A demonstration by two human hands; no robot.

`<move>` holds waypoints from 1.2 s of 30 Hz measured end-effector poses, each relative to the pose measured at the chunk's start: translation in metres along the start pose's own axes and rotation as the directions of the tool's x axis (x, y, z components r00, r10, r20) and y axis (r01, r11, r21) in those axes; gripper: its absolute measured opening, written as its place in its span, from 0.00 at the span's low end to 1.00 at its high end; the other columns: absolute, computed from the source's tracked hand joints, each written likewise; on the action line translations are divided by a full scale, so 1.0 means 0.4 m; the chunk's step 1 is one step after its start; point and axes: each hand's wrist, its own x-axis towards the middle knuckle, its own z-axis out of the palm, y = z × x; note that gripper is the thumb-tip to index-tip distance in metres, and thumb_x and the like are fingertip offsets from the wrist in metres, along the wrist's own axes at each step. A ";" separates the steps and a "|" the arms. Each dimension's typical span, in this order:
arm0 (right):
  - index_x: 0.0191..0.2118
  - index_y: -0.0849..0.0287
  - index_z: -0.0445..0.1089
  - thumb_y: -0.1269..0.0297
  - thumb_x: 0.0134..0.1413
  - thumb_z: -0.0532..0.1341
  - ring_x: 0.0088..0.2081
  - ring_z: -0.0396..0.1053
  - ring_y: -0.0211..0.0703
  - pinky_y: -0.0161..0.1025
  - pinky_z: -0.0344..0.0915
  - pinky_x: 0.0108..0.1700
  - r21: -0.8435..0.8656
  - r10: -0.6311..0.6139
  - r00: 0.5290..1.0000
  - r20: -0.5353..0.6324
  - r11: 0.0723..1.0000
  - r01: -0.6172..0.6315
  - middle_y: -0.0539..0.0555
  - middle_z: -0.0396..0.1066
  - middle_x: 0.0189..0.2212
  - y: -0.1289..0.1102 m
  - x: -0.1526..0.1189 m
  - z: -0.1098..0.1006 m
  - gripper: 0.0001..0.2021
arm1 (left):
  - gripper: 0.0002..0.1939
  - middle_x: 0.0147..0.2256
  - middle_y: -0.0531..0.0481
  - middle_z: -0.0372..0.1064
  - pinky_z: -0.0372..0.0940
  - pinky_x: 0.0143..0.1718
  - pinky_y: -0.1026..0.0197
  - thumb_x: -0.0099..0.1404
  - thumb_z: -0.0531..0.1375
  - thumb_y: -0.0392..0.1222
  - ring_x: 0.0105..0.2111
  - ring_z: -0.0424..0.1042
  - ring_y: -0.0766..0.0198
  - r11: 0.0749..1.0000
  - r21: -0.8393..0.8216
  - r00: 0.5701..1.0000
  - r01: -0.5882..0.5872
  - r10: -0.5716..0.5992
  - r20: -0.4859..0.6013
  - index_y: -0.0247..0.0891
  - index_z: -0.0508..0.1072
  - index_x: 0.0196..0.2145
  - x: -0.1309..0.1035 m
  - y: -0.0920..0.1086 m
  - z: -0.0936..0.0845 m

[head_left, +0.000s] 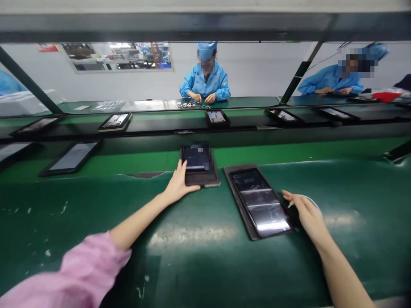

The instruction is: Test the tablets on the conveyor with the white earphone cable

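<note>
My left hand point(177, 185) grips the near left corner of a dark tray point(203, 179), its thumb along the front edge and its fingers at the left side. In that tray lies a tablet point(196, 159) with a dark screen. A second tablet point(261, 201) rests aslant on another dark tray point(241, 214) in front of me, its screen showing "00:00" and light reflections. Just right of this tablet, my right hand point(310, 214) pinches the pale tip of what looks like a thin white cable point(313, 201). Whether the tip touches the tablet I cannot tell.
Beyond the green worktop point(192, 265) runs a belt point(154, 162) with tablets point(75, 156) in trays at left. A raised dark line behind carries several more devices point(118, 121). Across it a person in blue point(205, 81) handles small parts; another person point(337, 79) works at right.
</note>
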 end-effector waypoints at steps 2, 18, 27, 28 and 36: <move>0.24 0.53 0.68 0.28 0.40 0.60 0.55 0.70 0.64 0.57 0.61 0.60 0.045 -0.014 0.996 0.089 0.999 0.010 0.60 0.77 0.45 -0.013 0.024 0.021 0.29 | 0.58 0.71 0.26 0.35 0.53 0.64 0.36 0.56 0.71 0.54 0.69 0.45 0.35 1.000 0.000 1.000 0.002 -0.002 0.000 0.38 0.39 0.71 0.124 0.020 0.013; 0.25 0.54 0.65 0.24 0.38 0.61 0.57 0.68 0.66 0.55 0.62 0.60 0.130 0.045 0.975 0.219 0.989 -0.075 0.55 0.74 0.32 -0.076 -0.096 0.118 0.33 | 0.77 0.68 0.21 0.43 0.49 0.65 0.30 0.39 0.65 0.79 0.68 0.43 0.31 0.979 -0.063 0.961 -0.195 0.204 0.185 0.27 0.38 0.70 -0.238 0.231 0.159; 0.26 0.54 0.73 0.32 0.53 0.57 0.55 0.70 0.63 0.53 0.66 0.56 0.031 -0.001 0.791 0.612 0.999 -0.023 0.60 0.77 0.39 -0.190 -0.384 0.234 0.28 | 0.82 0.67 0.19 0.46 0.54 0.60 0.23 0.41 0.76 0.61 0.67 0.47 0.27 0.999 0.014 0.997 -0.048 0.047 0.056 0.34 0.20 0.70 -0.660 0.061 0.002; 0.27 0.54 0.74 0.32 0.54 0.57 0.53 0.71 0.61 0.53 0.66 0.56 0.029 -0.022 0.771 0.636 1.000 0.005 0.60 0.78 0.41 -0.211 -0.381 0.257 0.28 | 0.81 0.66 0.20 0.48 0.55 0.59 0.23 0.43 0.76 0.61 0.66 0.49 0.28 1.000 0.025 0.998 -0.012 0.011 0.054 0.34 0.20 0.70 -0.695 0.052 -0.016; 0.27 0.55 0.75 0.30 0.39 0.64 0.37 0.74 0.50 0.45 0.71 0.41 0.028 -0.116 0.757 0.643 0.991 0.129 0.59 0.78 0.43 -0.338 -0.206 0.529 0.29 | 0.69 0.65 0.23 0.52 0.56 0.61 0.29 0.56 0.68 0.63 0.66 0.54 0.34 0.998 0.056 0.999 -0.019 0.017 0.040 0.31 0.21 0.70 -0.757 0.024 -0.039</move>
